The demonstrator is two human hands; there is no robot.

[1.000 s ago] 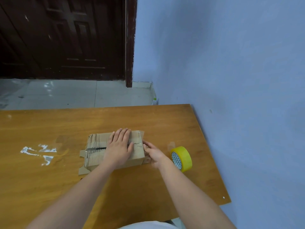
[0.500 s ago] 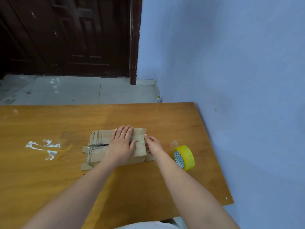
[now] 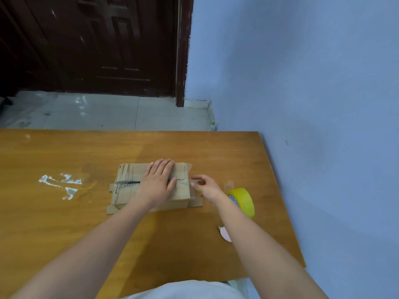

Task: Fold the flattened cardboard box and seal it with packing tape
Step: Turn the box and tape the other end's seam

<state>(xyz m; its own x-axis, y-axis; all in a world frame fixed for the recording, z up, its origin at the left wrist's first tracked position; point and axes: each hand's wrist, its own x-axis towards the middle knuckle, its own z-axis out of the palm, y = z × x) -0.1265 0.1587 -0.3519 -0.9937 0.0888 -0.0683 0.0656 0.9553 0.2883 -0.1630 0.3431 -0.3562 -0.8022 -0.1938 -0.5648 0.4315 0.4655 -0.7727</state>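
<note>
Since the earlier frames, the right hand (image 3: 206, 187) has been drawn off the box's right end and is now seen just beside it, fingers loosely curled; whether a tape end is pinched cannot be told. No shift is seen in the left hand (image 3: 158, 183), laid flat with straight fingers on top of the cardboard box (image 3: 129, 186).

Head view: the cardboard box is folded and stands mid-desk, with clear tape along the top seam and side flaps sticking out at both ends. The yellow tape roll (image 3: 243, 201) stands on edge just right of the right hand, apart from the box.

Risks, as judged: the box could be slid or its top crushed if the flat press is uneven; the seam tape could lift at the right end if not rubbed down; the roll could be knocked rolling by the right forearm, toward the near desk edge.

Surface: orange-brown wooden desk (image 3: 216, 244), with white residue patches (image 3: 60, 186) at left and a small pale scrap (image 3: 224, 234) near the right forearm. Room: blue wall (image 3: 313, 83) at right, dark wooden door (image 3: 97, 44) behind, pale tiled floor (image 3: 97, 113).
</note>
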